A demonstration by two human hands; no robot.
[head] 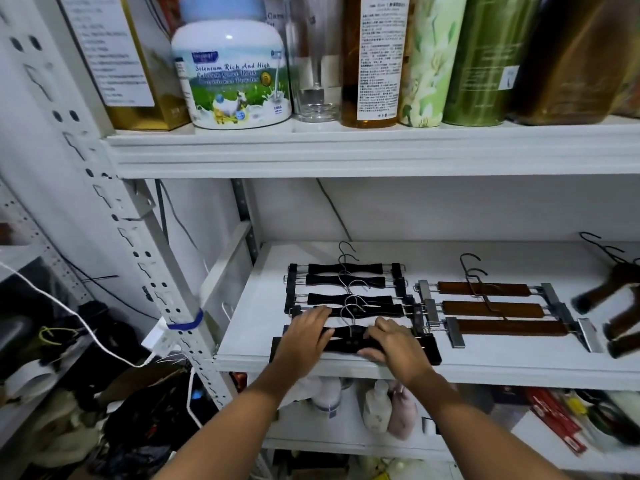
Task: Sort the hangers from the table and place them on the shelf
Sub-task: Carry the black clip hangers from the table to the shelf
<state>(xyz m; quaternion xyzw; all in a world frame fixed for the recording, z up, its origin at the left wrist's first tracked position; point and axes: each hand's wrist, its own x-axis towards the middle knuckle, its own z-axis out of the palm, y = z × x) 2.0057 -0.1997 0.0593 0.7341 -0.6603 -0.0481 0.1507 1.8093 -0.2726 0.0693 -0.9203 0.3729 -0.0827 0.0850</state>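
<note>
Several black clip hangers (346, 281) lie in a row on the white middle shelf (485, 365), hooks pointing to the back. The nearest black hanger (348, 342) sits at the shelf's front edge. My left hand (304, 336) lies on its left part with fingers stretched flat. My right hand (391, 341) grips its right part, fingers curled over the bar. To the right lie three brown wooden clip hangers (498, 308) in a row. More dark brown hangers (613, 306) show blurred at the far right.
The shelf above holds a milk powder tub (235, 77), a glass (315, 74), a bottle (375, 60) and green tins (485, 57). Bottles (377, 407) stand on the shelf below. A perforated white post (145, 258) and a white cable (86, 327) are at the left.
</note>
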